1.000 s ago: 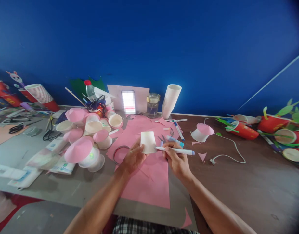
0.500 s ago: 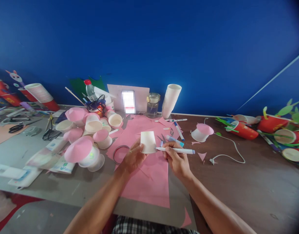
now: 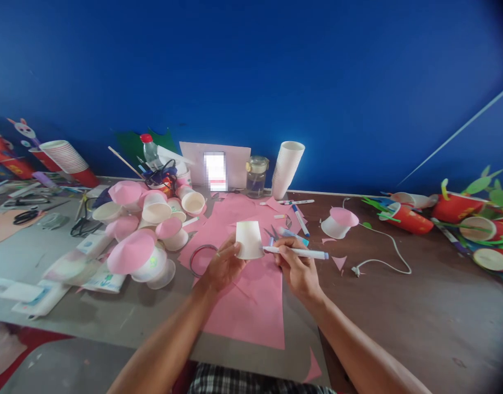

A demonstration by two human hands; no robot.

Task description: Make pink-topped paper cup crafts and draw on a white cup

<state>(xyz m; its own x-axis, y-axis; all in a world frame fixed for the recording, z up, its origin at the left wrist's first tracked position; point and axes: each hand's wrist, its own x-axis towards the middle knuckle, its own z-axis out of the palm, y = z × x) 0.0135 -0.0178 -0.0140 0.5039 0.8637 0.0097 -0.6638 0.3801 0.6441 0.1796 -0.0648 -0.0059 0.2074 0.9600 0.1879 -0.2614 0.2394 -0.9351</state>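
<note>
A plain white paper cup [image 3: 249, 239], upside down, is held by my left hand [image 3: 226, 264] above the pink paper [image 3: 251, 320]. My right hand [image 3: 297, 269] is closed round a white marker [image 3: 306, 253] with a bluish end. The marker's tip is at the cup's lower right edge; whether it touches cannot be made out. Behind my right hand lie scissors [image 3: 272, 232], partly hidden, and a light blue marker [image 3: 294, 235]. A roll of tape [image 3: 203, 260] rests on the paper beside my left wrist.
Paper cups with pink cone tops [image 3: 132, 253] crowd the left. A tall stack of white cups [image 3: 288, 169], a glass jar [image 3: 257, 176] and a lit phone [image 3: 215, 171] stand along the blue wall. Rightward are a pink-topped cup [image 3: 337, 225], a white cable [image 3: 393, 261] and red cups [image 3: 456, 210].
Almost nothing differs. The view has shifted very slightly; both hands keep the same hold on the cup and the marker.
</note>
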